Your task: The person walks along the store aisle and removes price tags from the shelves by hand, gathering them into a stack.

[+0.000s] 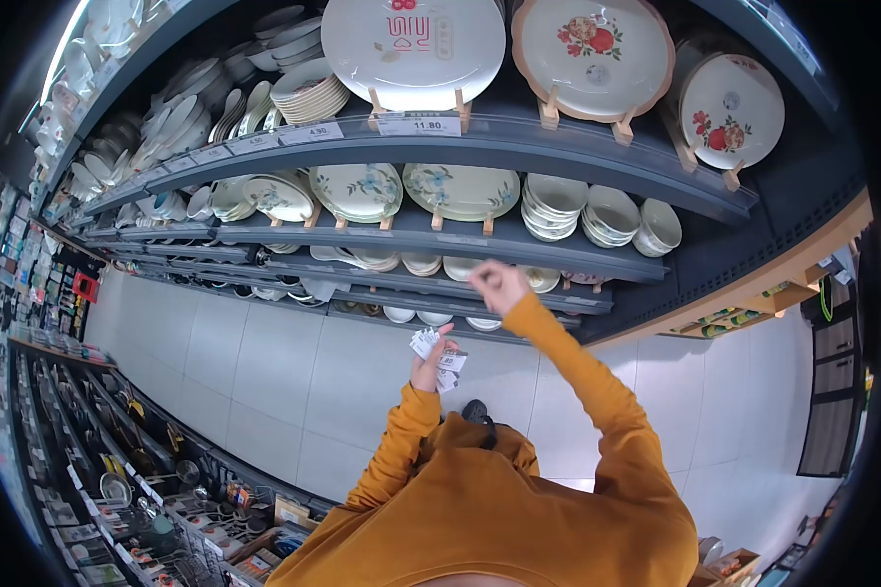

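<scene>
My left hand point(429, 366) is closed around several white printed price labels point(447, 363), which stick out on both sides of it over the floor. Farther up and to the right, my right hand point(500, 287) is raised in front of the lower shelves, its fingers curled together. Whether anything small sits between those fingertips is too small to tell. Behind it are white bowls point(538, 280) on a lower shelf. Above that, stacked bowls point(554, 205) and blue-flowered plates point(461, 189) stand on the middle shelf.
Large plates point(593, 54) lean on wooden stands on the upper shelf, with a price label point(419, 125) on its edge. Kitchen utensils point(115, 488) hang on a rack at the lower left. A tiled floor point(352, 382) runs between the shelves.
</scene>
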A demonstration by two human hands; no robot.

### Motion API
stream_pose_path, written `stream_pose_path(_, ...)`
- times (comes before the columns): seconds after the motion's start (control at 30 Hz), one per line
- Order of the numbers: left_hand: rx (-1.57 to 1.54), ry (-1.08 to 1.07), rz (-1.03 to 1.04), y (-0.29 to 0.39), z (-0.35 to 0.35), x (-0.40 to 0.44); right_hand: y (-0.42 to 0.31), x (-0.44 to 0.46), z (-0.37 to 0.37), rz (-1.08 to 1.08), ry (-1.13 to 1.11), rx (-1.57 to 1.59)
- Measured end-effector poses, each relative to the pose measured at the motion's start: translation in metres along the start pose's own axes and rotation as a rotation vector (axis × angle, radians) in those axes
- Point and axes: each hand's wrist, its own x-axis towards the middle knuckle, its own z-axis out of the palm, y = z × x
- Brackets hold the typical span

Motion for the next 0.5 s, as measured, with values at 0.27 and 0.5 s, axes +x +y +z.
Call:
stream_pose_path(0.27,-0.178,0.051,-0.045,0.0,-0.007,-0.006,0.027,0.085,-0.022,-0.106,-0.01,-0.815)
stream_pose_path(0.5,-0.147,0.177,-0.014,0.008,-0.004,0.002,-0.02,0.045,-0.015,0.09,-0.128,0.076)
